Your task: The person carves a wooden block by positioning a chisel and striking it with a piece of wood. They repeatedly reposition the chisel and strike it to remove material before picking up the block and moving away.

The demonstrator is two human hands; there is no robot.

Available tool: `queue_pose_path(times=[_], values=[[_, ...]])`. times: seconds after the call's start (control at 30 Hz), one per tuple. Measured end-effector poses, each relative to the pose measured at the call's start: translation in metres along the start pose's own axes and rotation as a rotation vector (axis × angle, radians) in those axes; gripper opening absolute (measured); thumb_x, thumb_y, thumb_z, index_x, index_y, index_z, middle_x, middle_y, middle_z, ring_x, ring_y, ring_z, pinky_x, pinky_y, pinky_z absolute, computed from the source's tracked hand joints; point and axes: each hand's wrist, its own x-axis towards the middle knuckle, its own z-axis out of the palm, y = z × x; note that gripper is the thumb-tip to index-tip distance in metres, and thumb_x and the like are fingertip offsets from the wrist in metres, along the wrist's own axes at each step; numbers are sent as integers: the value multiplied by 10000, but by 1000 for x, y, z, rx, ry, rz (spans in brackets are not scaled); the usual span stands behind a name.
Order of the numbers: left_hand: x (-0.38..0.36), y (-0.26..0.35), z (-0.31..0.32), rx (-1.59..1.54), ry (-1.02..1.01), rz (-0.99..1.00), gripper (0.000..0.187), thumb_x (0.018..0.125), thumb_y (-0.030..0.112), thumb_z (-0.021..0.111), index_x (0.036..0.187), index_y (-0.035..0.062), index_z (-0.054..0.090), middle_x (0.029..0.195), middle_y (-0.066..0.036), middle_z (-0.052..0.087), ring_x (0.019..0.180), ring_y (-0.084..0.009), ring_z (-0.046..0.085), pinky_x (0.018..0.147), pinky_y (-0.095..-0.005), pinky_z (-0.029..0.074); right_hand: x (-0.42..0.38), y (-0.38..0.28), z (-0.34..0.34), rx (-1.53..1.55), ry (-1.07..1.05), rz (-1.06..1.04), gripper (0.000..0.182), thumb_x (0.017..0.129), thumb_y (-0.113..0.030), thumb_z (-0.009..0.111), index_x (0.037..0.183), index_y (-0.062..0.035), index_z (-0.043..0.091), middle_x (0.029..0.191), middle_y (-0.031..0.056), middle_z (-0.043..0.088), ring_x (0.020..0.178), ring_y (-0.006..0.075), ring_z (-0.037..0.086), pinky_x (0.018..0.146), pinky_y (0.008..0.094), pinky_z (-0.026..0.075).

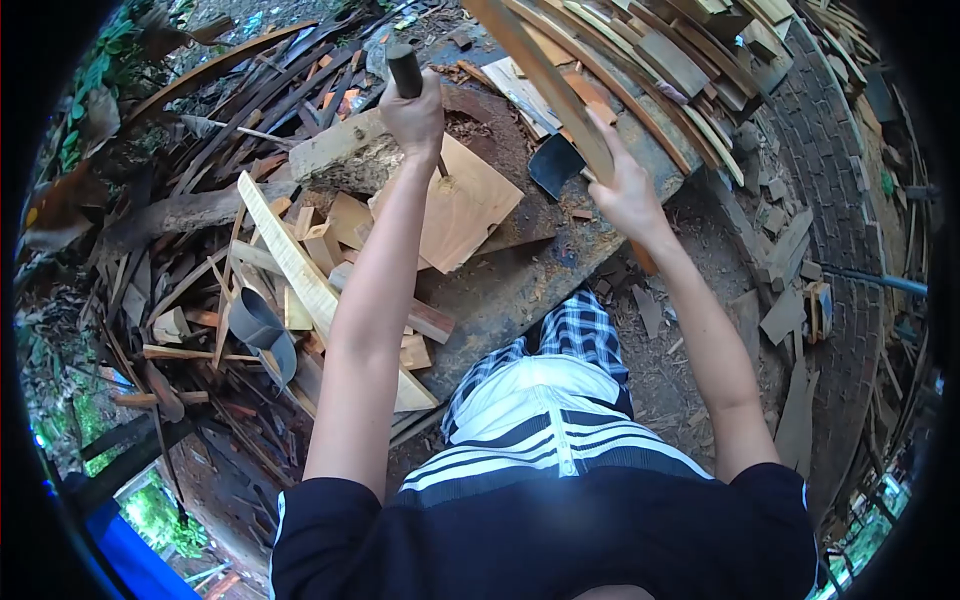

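Observation:
My left hand (413, 118) is closed around the dark round handle of a chisel (404, 72), held upright. The thin shaft comes out below the fist and meets a square wooden block (465, 205) near a small rough spot. Most of the blade is hidden by my hand and forearm. My right hand (627, 195) is wrapped around a long wooden bar (545, 75), which slants from the top of the view down past my wrist. A dark flat plate (556, 166) lies just left of that hand.
A rough log (340, 150) lies behind the block. Nearby are a long pale plank (290, 255), a grey cap-like object (262, 330) and small offcuts. Stacked boards (680, 70) fill the upper right, beside a brick strip (825, 150). Scrap wood covers the left ground.

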Motion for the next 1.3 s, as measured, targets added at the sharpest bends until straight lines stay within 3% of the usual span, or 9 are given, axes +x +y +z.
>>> queue_pose_path(times=[0.07,0.2,0.33,0.43,0.67,0.7,1.03,1.1,1.3], values=[[-2,-7,-8,-67,-54,-33,253,868,187,688,721,27,559,612,32,526,573,-49,462,518,-256,380,-9,-2,-5,-3,-121,161,872,726,47,509,1527,-226,296,1458,230,456,1347,391,443,1104,430,379],[-9,-6,-31,-99,-95,-192,245,889,186,681,723,51,562,610,41,534,516,-42,467,468,-250,361,-23,19,5,-40,-112,136,867,739,46,524,1526,-238,297,1434,229,479,1328,393,464,1100,435,385],[-7,-1,-45,-67,10,-114,257,909,197,682,740,66,539,575,44,510,451,-46,463,401,-252,344,-29,36,19,-77,-45,43,889,735,9,526,1528,-295,263,1380,247,516,1217,435,532,1037,473,448],[0,29,-45,-314,46,-148,273,919,184,677,730,79,510,574,52,485,424,-41,452,363,-236,324,-30,34,21,-47,-67,78,880,747,12,531,1528,-287,259,1401,245,496,1231,434,521,1026,481,455],[10,-18,-25,-101,136,21,269,921,188,694,758,60,524,579,20,503,397,-61,441,335,-230,328,-37,33,18,-72,-45,58,878,753,15,535,1529,-284,252,1359,263,526,1172,465,548,984,502,475],[9,-19,-26,-93,164,-50,326,896,263,724,717,32,581,623,32,552,580,-59,485,549,-285,404,-38,34,16,-68,-47,61,882,750,13,534,1530,-285,252,1354,261,532,1166,466,552,981,506,476],[7,-11,-19,-31,128,-80,353,897,295,732,723,20,594,620,17,569,583,-62,485,548,-263,404,-33,38,15,-94,-53,83,904,726,6,532,1533,-297,259,1334,256,554,1170,458,560,1008,507,465],[3,-9,-17,46,127,38,345,894,304,737,750,20,605,626,24,570,577,-61,485,547,-262,406,-23,28,13,-93,-62,77,903,726,4,533,1533,-295,259,1325,260,559,1174,456,560,1010,503,465],[-3,2,-8,118,111,44,308,888,298,745,798,30,622,652,26,582,607,-54,507,579,-246,430,17,-18,0,10,-132,43,880,734,0,537,1533,-264,279,1384,243,522,1242,404,542,1058,474,426]])
